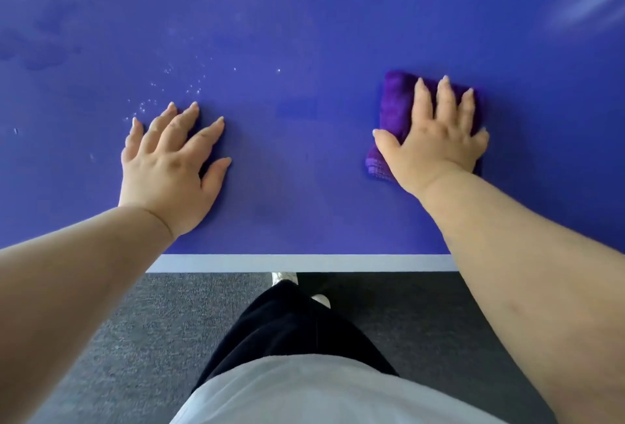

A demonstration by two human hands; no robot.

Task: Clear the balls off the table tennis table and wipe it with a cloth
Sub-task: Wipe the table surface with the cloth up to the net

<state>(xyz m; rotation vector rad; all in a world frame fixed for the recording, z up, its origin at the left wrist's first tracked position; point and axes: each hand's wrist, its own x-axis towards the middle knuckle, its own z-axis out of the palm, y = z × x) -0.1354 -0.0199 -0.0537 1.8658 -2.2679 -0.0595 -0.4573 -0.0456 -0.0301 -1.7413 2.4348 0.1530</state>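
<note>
Here, from the head view, the right hand (436, 139) presses flat-fingered on the folded purple cloth (395, 115), its grip unclenched. White specks (169, 85) lie well to its left, nearer the splayed, empty left hand (172, 159) on the tabletop (304, 34).

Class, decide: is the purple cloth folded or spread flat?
Folded. The cloth forms a thick, compact pad with layered edges under the right hand.
</note>
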